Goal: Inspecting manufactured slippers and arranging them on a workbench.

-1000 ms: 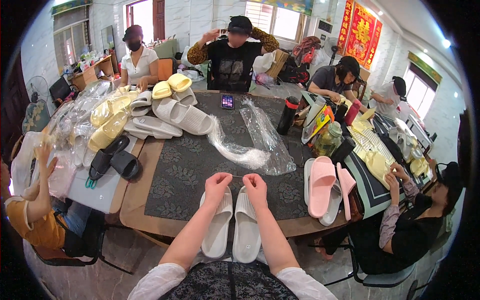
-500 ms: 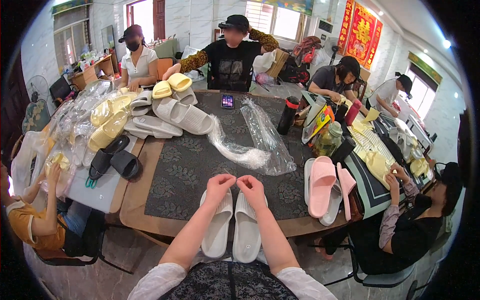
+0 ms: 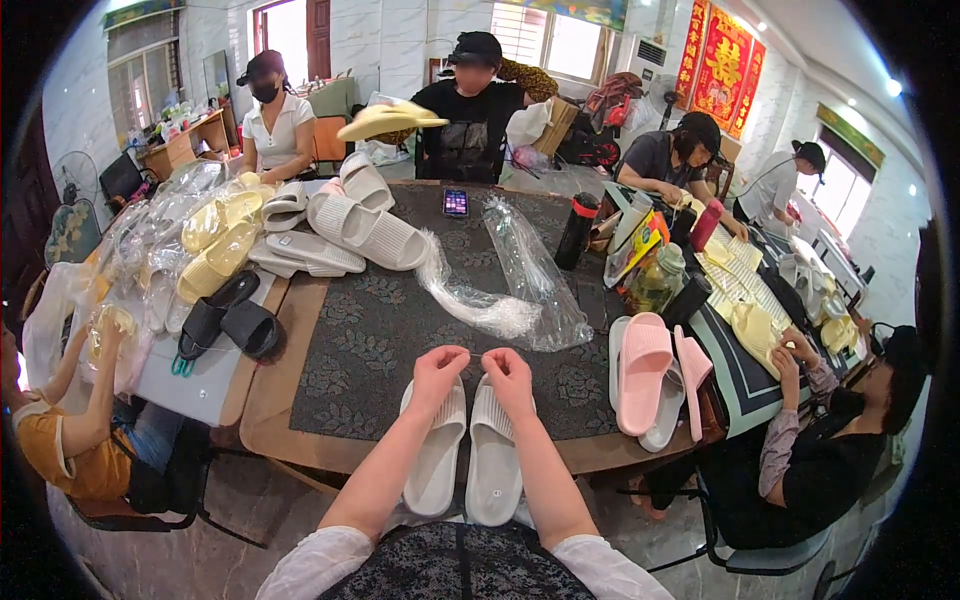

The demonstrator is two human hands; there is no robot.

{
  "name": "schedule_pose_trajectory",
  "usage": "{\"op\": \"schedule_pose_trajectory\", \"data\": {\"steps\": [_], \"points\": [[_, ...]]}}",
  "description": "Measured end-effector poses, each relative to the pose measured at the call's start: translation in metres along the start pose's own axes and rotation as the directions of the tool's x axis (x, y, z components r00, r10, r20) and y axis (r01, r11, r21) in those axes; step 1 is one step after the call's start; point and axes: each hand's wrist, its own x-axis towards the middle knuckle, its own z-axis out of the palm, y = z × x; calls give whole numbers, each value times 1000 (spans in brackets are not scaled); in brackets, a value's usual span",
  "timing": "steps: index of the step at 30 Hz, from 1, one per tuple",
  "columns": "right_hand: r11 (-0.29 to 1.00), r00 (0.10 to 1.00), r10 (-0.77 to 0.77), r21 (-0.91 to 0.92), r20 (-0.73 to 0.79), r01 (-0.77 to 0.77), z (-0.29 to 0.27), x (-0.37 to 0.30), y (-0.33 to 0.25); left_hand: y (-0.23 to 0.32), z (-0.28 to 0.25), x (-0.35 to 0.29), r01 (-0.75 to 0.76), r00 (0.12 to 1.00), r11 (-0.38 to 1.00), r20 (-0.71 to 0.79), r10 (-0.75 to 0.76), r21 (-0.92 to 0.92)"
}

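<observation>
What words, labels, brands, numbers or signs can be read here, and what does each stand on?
Red wall hangings: large gold characters, not copied here.
Right grey slipper in front: small footbed mark, too small to read.
Phone: lit screen, too small to read.
Yellow packet: any print too small to read.
Black shirt opposite: print too blurred to read.

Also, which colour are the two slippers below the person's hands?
The slippers are light grey; they show in the head view, near the lower edge.

White creased sleeves (image 3: 325,562) flank a black-and-grey patterned garment (image 3: 410,572) with a dark band (image 3: 461,552) down its middle.
</observation>
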Motion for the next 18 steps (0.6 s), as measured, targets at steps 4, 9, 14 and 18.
{"op": "schedule_pose_trajectory", "data": {"steps": [4, 9, 14, 18], "points": [[998, 997, 36, 45, -73, -33, 1, -1, -7, 3, -2, 1, -5, 998, 999, -68, 2, -43], [999, 997, -10, -33, 75, 12, 1, -2, -7, 3, 1, -2, -9, 999, 990, 46, 3, 140], [994, 995, 66, 94, -79, -59, -1, 1, 1, 1, 3, 1, -47, 995, 998, -93, 43, -35], [999, 999, 38, 18, -12, -37, 1, -2, -5, -2, -3, 2, -1, 1000, 1000, -19, 2, 16]]}}
